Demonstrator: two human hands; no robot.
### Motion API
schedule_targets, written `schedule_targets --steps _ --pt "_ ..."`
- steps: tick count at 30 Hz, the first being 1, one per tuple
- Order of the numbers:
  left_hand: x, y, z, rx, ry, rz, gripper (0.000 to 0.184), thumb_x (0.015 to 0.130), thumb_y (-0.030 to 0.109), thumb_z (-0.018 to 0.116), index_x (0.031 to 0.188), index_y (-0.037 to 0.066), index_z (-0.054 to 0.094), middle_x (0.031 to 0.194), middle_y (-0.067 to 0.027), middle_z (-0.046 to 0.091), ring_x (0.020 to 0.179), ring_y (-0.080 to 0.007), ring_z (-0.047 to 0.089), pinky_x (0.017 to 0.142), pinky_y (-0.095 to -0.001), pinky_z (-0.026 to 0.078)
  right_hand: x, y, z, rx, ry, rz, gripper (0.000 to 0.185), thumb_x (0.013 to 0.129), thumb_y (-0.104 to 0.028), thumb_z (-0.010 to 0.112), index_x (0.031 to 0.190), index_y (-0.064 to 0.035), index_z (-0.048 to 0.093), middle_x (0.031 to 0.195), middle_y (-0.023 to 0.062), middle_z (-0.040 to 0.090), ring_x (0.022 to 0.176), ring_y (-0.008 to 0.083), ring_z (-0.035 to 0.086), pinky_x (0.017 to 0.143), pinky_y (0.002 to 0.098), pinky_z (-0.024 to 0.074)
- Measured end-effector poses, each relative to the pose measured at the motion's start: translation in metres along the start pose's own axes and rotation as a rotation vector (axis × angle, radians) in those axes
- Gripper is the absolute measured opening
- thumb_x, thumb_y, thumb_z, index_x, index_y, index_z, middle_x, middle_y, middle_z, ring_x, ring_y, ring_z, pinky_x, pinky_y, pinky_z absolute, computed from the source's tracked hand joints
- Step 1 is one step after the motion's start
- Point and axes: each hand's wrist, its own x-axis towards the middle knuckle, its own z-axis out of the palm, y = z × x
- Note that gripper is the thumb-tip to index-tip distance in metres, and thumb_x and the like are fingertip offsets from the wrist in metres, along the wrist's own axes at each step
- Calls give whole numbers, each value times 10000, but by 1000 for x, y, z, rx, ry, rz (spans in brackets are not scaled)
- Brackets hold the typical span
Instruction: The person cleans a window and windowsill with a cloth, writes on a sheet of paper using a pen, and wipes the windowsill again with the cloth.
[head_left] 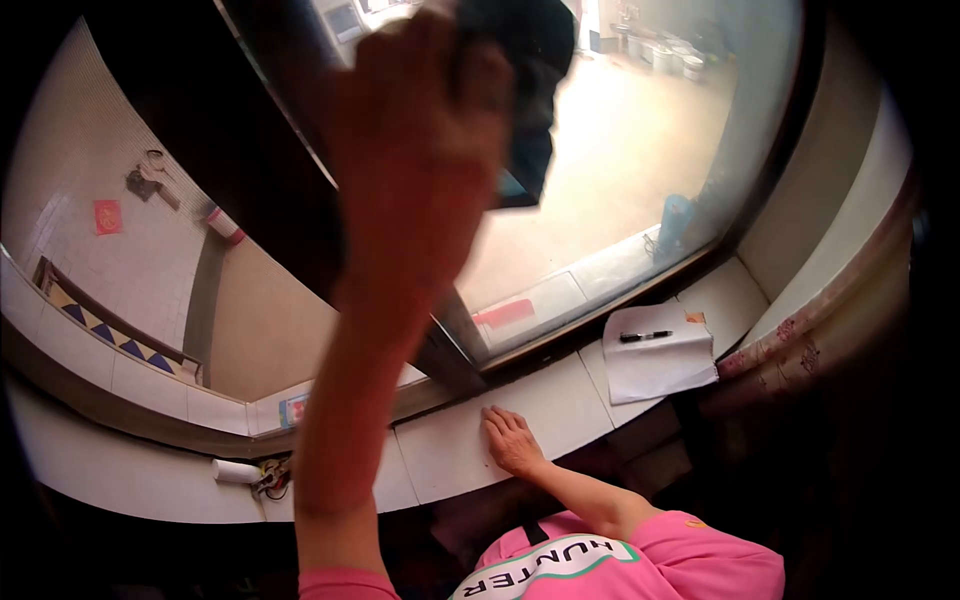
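Observation:
My left hand (420, 110) is raised high in front of the window, blurred, with its fingers closed around a dark cloth (530, 90). The cloth hangs down beside the hand over the window glass (630, 170). Whether it touches the pane I cannot tell. Low down, my right hand (515, 442) rests palm down on the white tiled sill (450, 455), fingers stretched out and holding nothing. Between the two panes runs a dark window frame (455, 355), partly hidden behind my left forearm.
On the sill at right lie white paper sheets (660, 375) with a black pen (645, 336) on top. A white cylinder (237, 471) and tangled cords (270, 480) sit at left. A flowered curtain (800, 345) hangs at right. Beyond the glass stands a blue container (675, 220).

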Motion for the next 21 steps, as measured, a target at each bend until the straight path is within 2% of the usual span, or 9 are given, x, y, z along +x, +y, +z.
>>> schedule_targets --steps 1,2,3,6,8,13,17,19,21 --pt "-9 11 9 -69 22 37 269 869 17 645 1129 68 689 1323 -160 586 1110 -336 581 919 -462 460 -1 -1 2 -4 1 6 480 842 -79 583 1314 2 553 1477 150 519 1392 323 473 1140 464 368" --pt "-18 27 14 -68 -15 45 230 838 59 683 1068 54 677 1298 -171 602 1131 -321 586 903 -429 454 -3 -2 4 -10 -6 12 482 843 -78 583 1317 3 552 1476 150 519 1391 322 475 1138 464 370" --pt "-27 37 26 -127 25 124 188 821 55 688 953 -72 648 1190 -243 621 1045 -317 603 807 -411 471 -4 -1 7 -18 13 6 493 839 -75 586 1324 7 550 1471 146 527 1396 320 472 1134 464 372" --pt "-70 76 38 -256 -60 68 147 795 66 673 865 -64 677 1220 -228 609 1076 -330 587 884 -413 473 0 -6 -3 -27 30 0 458 819 -75 590 1267 16 575 1428 146 560 1381 313 488 1130 453 381" --pt "-119 104 44 -317 -221 38 211 769 67 672 954 -35 669 1292 -215 598 1156 -338 588 890 -429 488 -2 -6 -6 -49 -3 -4 442 816 -71 589 1249 18 577 1387 158 574 1354 320 502 1120 455 387" --pt "-252 136 43 -405 -554 54 115 757 79 661 841 3 683 1245 -155 608 1121 -287 585 897 -389 472 -1 -6 -1 -41 34 3 384 808 -69 592 1180 26 593 1211 187 603 1245 341 543 1096 466 400" --pt "-297 123 1 -424 -766 -137 105 746 90 651 816 13 641 1206 -157 615 1081 -304 587 882 -410 483 -1 -3 2 -38 -64 61 372 823 -92 590 1177 22 603 1227 192 608 1252 346 543 1102 474 392" --pt "-308 114 -38 -568 -811 -203 118 755 96 647 840 14 636 1217 -163 613 1094 -321 586 892 -417 484 -2 -3 6 -14 -138 82 368 841 -113 590 1190 4 610 1279 189 608 1276 349 537 1104 477 389" --pt "-332 110 -86 -643 -800 -289 163 763 101 646 903 19 631 1233 -169 608 1129 -341 582 916 -433 484 -15 -1 17 151 -67 164 378 860 -130 592 1222 -22 604 1357 171 592 1316 350 522 1113 479 380"
